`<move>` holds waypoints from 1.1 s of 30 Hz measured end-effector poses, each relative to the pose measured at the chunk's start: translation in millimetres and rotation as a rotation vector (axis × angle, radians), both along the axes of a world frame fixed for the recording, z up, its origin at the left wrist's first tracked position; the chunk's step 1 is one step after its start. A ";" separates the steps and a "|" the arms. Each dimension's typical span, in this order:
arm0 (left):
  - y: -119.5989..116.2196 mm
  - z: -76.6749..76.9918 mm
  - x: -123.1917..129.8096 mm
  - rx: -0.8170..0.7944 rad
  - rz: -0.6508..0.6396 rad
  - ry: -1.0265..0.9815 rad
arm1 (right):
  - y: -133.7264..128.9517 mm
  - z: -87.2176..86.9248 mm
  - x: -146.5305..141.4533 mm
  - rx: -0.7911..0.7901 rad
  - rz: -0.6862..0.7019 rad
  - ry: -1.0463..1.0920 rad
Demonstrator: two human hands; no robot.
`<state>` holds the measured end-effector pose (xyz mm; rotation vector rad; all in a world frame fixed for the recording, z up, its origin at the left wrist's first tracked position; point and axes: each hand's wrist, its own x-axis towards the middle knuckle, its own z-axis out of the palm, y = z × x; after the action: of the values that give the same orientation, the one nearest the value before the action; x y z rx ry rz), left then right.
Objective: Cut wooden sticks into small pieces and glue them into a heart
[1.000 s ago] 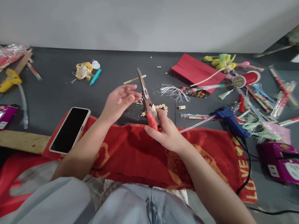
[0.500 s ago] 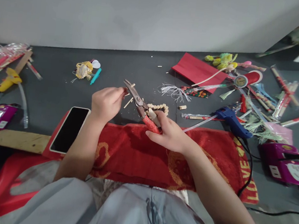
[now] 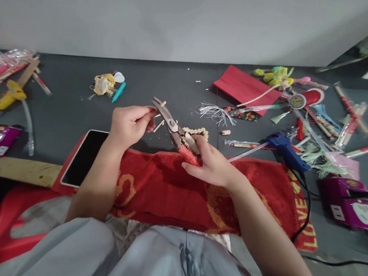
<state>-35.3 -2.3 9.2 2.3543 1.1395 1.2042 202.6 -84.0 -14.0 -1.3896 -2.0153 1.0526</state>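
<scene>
My right hand (image 3: pixel 209 164) grips the red handles of a pair of metal snips (image 3: pixel 172 125), whose blades point up and left. My left hand (image 3: pixel 129 123) is closed on a thin wooden stick (image 3: pixel 158 126) that passes across the blades. A small piece of stick shows above the blade tip. Both hands hover over the far edge of a red towel (image 3: pixel 165 189) spread in front of my lap. A pile of cut stick pieces (image 3: pixel 198 132) lies just behind the snips.
A phone (image 3: pixel 83 158) lies left of my left arm, on the towel's corner. A blue glue gun (image 3: pixel 285 148) and its black cord sit to the right, near a purple box (image 3: pixel 352 203). Red paper (image 3: pixel 243 86), tassels and wrapped sticks litter the back right. A wooden plank (image 3: pixel 14 169) lies at left.
My left hand went from open to closed on a stick and brought it to the blades. The snips tilted down and to the left.
</scene>
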 end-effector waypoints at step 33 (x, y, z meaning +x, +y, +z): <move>8.2 -19.8 7.2 -0.095 0.144 -0.103 | 0.8 -10.5 -6.6 -0.008 -0.101 0.095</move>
<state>-28.1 5.9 -10.6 2.1465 1.3196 1.2713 196.0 -83.2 -24.5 -1.4031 -1.8563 1.0633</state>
